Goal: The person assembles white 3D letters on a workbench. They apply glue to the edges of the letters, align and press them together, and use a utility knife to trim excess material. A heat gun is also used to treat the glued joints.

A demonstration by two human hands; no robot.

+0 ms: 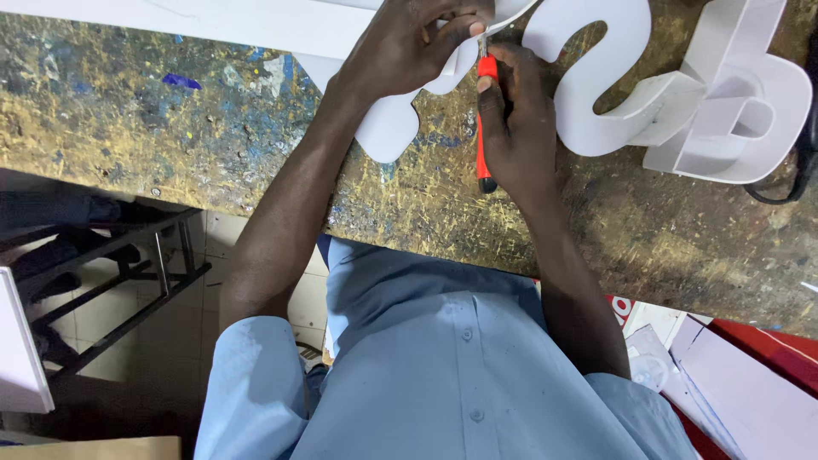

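The white foam cutout (pixel 388 128) lies flat near the far edge of the paint-spattered workbench (pixel 170 128), its rounded lobe pointing back toward me. My left hand (pixel 409 47) presses down on it, fingers curled and pinching the sheet's edge right beside the blade. My right hand (pixel 511 128) is wrapped tight around the red-handled craft knife (pixel 484 119), thumb along the handle, the metal tip set against the cutout just below my left fingertips (the blade itself is too small and too crowded by my fingers to see clearly).

To the right of my knife hand sits a white curved letter shape (pixel 596 94), flat on the bench, and beyond it a white built-up letter (pixel 733 102) with raised side walls, lying open side up. A black cable (pixel 780 192) curls at its right edge. The top of the frame cuts off these white pieces, so I cannot tell which letters they are.

Below the bench on my right lie white sheets (pixel 750 392) and something red (pixel 775 341), partly hidden by my arm and light blue shirt (pixel 452 375). On my left, a dark metal frame (pixel 128 273) stands on the tiled floor, and a white panel (pixel 17 341) is cut off at the edge.
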